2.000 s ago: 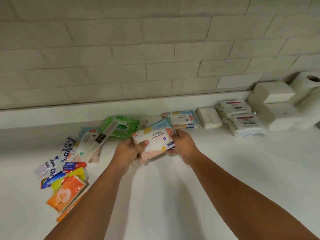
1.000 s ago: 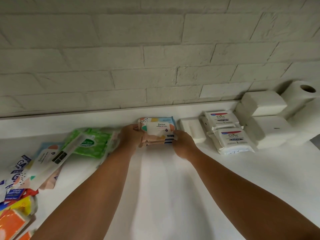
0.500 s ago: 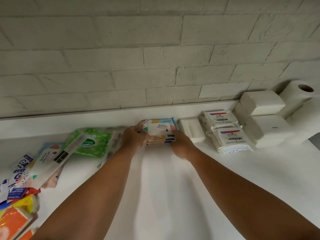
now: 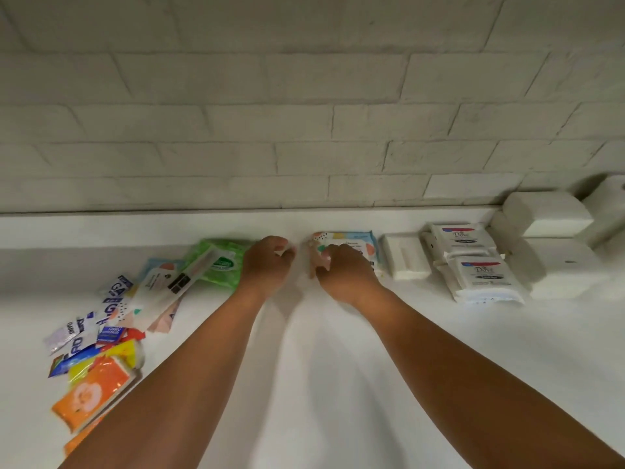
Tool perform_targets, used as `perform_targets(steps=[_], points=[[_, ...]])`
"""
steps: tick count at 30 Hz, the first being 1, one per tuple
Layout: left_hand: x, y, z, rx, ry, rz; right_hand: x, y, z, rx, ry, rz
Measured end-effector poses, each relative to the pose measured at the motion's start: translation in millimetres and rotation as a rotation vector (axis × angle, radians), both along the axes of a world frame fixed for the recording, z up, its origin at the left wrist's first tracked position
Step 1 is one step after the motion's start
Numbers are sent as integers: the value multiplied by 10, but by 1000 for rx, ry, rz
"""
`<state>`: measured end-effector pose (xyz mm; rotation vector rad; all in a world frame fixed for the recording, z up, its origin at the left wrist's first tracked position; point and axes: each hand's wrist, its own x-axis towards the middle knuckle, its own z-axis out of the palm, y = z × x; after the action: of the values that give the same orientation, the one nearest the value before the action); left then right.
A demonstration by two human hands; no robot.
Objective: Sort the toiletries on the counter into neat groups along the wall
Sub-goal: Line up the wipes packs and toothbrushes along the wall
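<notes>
A pastel-patterned wipes pack [image 4: 358, 240] lies stacked on another like it against the wall ledge. My right hand [image 4: 341, 270] is on its near left corner, fingers curled over the edge. Just left of the stack, my left hand [image 4: 267, 262] hovers apart from it with loosely curled fingers and holds nothing. A green wipes pack [image 4: 223, 262] lies beside my left hand. Another pastel pack [image 4: 162, 267] sits under a long white box [image 4: 169, 289]. Sachets [image 4: 111, 299] and an orange tissue pack [image 4: 91, 394] are heaped at the left.
Right of the stack along the wall stand a white soap bar [image 4: 404, 258], two Dove packs [image 4: 480, 275], white tissue blocks [image 4: 548, 218] and a toilet roll [image 4: 608, 198]. The white counter [image 4: 304, 367] stretches bare between my arms.
Both hands set the pastel pack on the one by the wall. My left hand has since let go and shifted left; my right hand stays on the stack.
</notes>
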<state>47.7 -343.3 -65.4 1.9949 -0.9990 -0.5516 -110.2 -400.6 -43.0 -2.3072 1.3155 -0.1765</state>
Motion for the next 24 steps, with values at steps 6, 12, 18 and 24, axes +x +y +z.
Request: perform_targets(steps=[6, 12, 18, 24], points=[[632, 573, 2, 100, -148, 9, 643, 471, 15, 9, -70, 114], [1524, 1134, -24, 213, -319, 46, 1436, 937, 2, 62, -60, 165], [2234, 1469, -152, 449, -434, 8, 2124, 1302, -121, 81, -82, 178], [2516, 1526, -273, 495, -282, 18, 2569, 1518, -263, 118, 44, 215]])
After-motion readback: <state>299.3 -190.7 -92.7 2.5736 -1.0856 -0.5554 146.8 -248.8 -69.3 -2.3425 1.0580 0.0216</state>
